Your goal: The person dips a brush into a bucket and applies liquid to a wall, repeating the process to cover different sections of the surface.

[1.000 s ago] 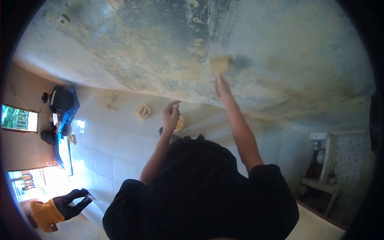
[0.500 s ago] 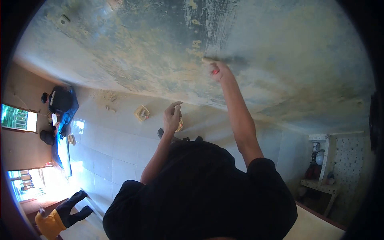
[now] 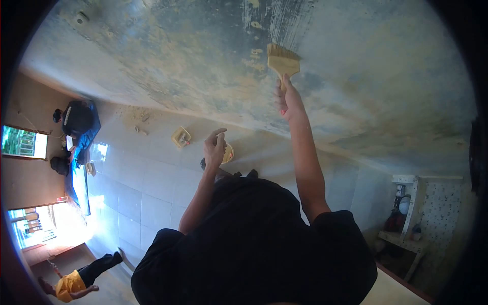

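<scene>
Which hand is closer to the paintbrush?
The right hand. It grips the paintbrush by its handle, bristles up against the stained wall. The left hand hangs lower and off to the side, not touching it.

right hand (image 3: 288, 101) higher up the wall (image 3: 386, 56), brush (image 3: 282, 60) bristles visible

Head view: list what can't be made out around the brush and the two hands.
- Brush handle: head view, mostly wrapped by the right hand.
- Left hand: whether its curled fingers grip anything is unclear; the yellowish object beside it is partly covered and too small to identify.
- Floor below the hands: blocked by the person's dark shirt.
- Square item on the tiles: too small to name.
</scene>
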The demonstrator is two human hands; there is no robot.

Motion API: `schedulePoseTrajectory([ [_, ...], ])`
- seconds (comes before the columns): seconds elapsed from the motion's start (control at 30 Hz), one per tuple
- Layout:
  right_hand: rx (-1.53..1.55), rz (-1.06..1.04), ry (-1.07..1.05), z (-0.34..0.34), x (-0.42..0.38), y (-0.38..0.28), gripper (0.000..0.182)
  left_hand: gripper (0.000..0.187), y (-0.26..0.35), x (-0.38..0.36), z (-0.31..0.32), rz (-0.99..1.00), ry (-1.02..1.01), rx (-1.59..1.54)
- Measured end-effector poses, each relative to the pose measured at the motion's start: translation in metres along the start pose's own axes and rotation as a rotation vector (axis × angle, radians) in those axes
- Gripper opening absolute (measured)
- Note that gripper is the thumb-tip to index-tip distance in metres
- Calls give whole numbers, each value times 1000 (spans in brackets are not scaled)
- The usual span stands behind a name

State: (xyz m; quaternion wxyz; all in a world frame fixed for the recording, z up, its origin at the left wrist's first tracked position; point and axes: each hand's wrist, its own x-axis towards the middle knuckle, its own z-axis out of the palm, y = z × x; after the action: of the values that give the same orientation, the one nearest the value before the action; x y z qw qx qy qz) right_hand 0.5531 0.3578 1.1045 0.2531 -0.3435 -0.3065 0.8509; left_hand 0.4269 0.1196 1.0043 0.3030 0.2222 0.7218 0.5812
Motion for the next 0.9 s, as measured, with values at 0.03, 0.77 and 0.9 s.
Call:
schedulePoseTrajectory([
  [0.03, 4, -2, -7, -5, 4, 6, 36, 25, 4, 0, 0, 12, 3, 22],
  [0.77, 78, 64, 20, -22, 65, 42, 41, 27, 25, 8, 46, 129, -340, 88],
  [0.9, -113, -119, -14, 49, -14, -40, 43, 27, 31, 6, 50, 122, -321, 45],
])
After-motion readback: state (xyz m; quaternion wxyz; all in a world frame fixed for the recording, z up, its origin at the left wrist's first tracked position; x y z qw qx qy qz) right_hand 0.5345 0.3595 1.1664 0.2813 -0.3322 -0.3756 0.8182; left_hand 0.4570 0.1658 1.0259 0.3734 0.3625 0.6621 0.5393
